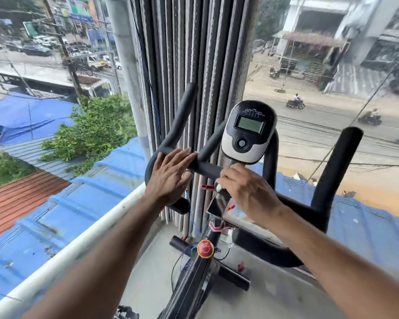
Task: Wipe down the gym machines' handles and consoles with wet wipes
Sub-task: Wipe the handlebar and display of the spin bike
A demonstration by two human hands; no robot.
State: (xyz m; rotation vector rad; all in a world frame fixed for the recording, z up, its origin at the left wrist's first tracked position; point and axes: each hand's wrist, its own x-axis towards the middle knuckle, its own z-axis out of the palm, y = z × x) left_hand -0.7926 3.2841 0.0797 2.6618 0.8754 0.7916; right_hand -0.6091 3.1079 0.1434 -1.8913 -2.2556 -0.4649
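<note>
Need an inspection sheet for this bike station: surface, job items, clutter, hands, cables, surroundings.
Surface: grey floor under the bike; white rail at left.
Job's things: black foam-padded handlebar; black-and-silver oval console with grey LCD; small white wipe, mostly hidden.
Clutter: nothing seen.
Grippers: left hand rests flat-fingered on the handlebar; right hand pinches the wipe below the console.
Cables: thin wires loop near the round red knob; blue wires run down the grey pleated curtain.
Surroundings: glass window over blue roofs and a street with motorbikes.
</note>
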